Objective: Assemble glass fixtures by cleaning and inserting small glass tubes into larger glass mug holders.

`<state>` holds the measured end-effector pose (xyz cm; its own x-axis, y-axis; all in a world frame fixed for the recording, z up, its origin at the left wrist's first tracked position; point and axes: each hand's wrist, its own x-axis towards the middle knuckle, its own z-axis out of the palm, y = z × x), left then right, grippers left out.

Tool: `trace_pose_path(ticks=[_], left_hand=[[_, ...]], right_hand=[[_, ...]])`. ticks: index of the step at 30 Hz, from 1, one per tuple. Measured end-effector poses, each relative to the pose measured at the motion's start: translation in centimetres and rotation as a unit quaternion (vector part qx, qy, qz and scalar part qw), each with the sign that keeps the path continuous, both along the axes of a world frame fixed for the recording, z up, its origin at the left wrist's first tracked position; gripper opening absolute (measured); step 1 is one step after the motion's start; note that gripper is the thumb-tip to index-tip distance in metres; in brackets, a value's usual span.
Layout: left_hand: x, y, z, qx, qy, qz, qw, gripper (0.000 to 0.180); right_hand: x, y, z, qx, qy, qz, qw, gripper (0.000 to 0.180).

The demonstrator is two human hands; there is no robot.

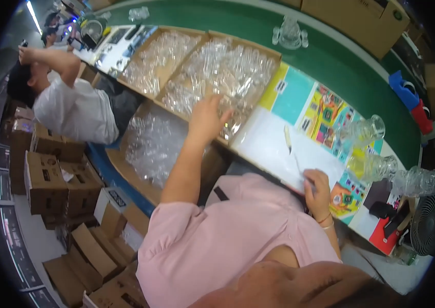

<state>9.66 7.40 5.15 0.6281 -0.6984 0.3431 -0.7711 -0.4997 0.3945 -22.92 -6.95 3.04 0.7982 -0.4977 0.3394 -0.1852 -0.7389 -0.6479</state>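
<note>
My left hand reaches over the near side of a cardboard tray filled with clear, glass-like pieces. Its thumb stands away from the fingers, and the fingertips are at the pieces; no piece shows clearly in its grasp. At the table's near edge lies my right hand, fingers loosely bent and thumb apart, with nothing visible in it. Just beyond it, on a white sheet, rests a thin tool with a cream handle, its slim dark end pointing toward this hand.
Another tray of clear pieces adjoins on the left, with a plastic-lined box below. Clear glass vessels and a black fan stand at right. Another person sits left. Cartons crowd the floor. A green surface runs behind.
</note>
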Motion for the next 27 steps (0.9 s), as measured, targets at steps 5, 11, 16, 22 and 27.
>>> trace_pose_path(ticks=[5,11,16,22,27], left_hand=[[1.1,0.2,-1.2,-0.061,-0.023,0.004,0.998,0.035],[5.3,1.9,1.5,-0.081,-0.022,0.114,0.99,0.017],[15.7,6.5,2.2,-0.018,-0.065,0.248,0.967,0.028],[22.7,6.3,-1.1,0.18,-0.039,0.329,0.926,0.045],[24.5,5.1,-3.6,0.233,-0.03,0.248,0.94,0.047]], right_hand=[[0.8,-0.7,-1.2,0.005,0.002,0.02,1.0,0.019],[0.4,-0.5,-1.2,-0.007,0.007,0.009,1.0,0.018],[0.3,-0.3,-0.8,0.011,0.008,0.001,1.0,0.017],[0.5,0.0,-1.0,-0.009,0.01,-0.02,1.0,0.017],[0.0,-0.3,-1.6,-0.013,0.001,-0.021,1.0,0.016]])
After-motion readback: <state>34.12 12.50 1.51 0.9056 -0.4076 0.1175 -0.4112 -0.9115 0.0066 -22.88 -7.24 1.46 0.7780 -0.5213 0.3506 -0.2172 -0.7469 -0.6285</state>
